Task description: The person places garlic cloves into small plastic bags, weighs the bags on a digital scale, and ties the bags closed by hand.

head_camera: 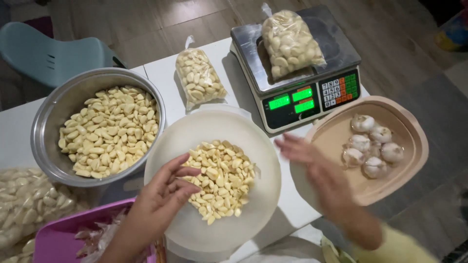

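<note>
At the counter's near edge the left hand [158, 195] rests loose-fingered on the pile of peeled garlic cloves [219, 180] in the white bowl [185, 136], its grip released and holding nothing, while the blurred right hand [317, 168] hovers flat and empty between that bowl and the beige tub [414, 131] of whole garlic bulbs [373, 146]. A pink tray [53, 238] of skins sits by the near left corner, handy for waste. Farther back stand a steel basin [53, 112] of cloves, a filled bag [199, 78], and a scale [297, 92] bearing another bag [290, 44].

A white rectangular table [161, 73] stands on a brown wood-plank floor [161, 24]; a pale teal plastic chair [53, 53] sits just beside its far-left edge.
</note>
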